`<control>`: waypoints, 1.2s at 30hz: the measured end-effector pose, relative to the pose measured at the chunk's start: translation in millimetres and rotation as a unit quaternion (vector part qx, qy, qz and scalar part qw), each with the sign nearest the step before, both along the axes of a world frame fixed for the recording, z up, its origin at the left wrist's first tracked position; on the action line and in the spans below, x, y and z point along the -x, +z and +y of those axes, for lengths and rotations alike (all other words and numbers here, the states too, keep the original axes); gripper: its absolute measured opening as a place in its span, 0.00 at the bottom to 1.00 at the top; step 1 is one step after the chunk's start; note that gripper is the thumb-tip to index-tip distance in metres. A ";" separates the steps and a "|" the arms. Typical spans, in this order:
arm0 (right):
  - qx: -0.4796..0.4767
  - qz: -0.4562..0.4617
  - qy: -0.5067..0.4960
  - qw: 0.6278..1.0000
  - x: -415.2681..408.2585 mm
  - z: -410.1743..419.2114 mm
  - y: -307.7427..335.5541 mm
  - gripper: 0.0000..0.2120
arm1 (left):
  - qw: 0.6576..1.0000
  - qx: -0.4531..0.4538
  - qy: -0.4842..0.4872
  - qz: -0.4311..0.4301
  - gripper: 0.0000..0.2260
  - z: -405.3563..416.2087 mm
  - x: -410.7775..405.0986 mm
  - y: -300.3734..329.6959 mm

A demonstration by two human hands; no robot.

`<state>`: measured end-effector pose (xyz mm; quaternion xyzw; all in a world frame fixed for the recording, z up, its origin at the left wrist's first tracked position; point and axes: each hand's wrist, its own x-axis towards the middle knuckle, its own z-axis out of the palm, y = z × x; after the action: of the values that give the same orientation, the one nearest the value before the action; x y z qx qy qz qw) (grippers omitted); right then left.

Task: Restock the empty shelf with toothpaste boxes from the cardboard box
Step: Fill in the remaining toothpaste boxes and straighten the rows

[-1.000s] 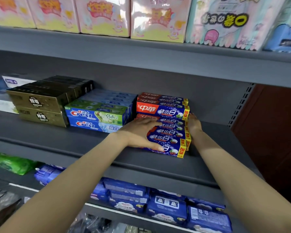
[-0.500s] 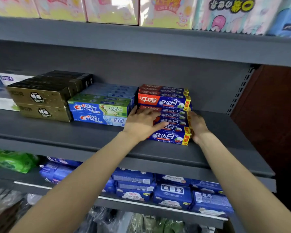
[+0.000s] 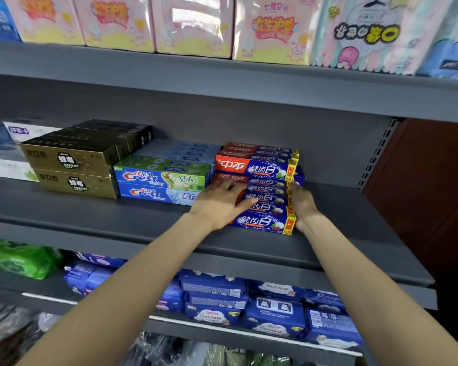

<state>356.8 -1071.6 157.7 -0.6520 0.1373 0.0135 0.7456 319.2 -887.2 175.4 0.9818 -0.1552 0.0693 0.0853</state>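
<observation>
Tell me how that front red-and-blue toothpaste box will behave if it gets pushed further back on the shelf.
The front red-and-blue toothpaste box looks like rigid, flat-sided card, so it should probably slide, not roll or tip. It lies on its long side on the smooth grey shelf, so it likely moves easily. The left hand on top and right hand at its end should keep it straight.

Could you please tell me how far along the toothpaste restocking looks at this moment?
Done: gold boxes, Crest boxes and a raised row of red-and-blue boxes sit on the shelf. In hand: left hand and right hand press a lower red-and-blue row. Left: shelf space on the right; the cardboard box is out of view.
</observation>
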 end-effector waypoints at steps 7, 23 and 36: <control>-0.006 0.000 0.003 1.000 4.1 -2.6 2.5 0.16 | 1.000 -0.001 -0.016 -0.008 0.24 -2.6 -3.2 -2.5; 0.172 0.001 0.034 0.985 -41.3 -46.9 22.1 0.18 | 0.999 -0.009 0.000 -0.034 0.29 -37.1 -71.1 32.3; 0.182 -0.007 0.003 0.983 -63.3 -42.5 23.3 0.18 | 0.999 -0.020 0.027 -0.037 0.26 -30.5 -85.5 26.5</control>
<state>420.1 -1114.1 180.9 -0.7771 0.1303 -0.0142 0.6156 404.7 -917.7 201.9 0.9839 -0.1330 0.1047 0.0580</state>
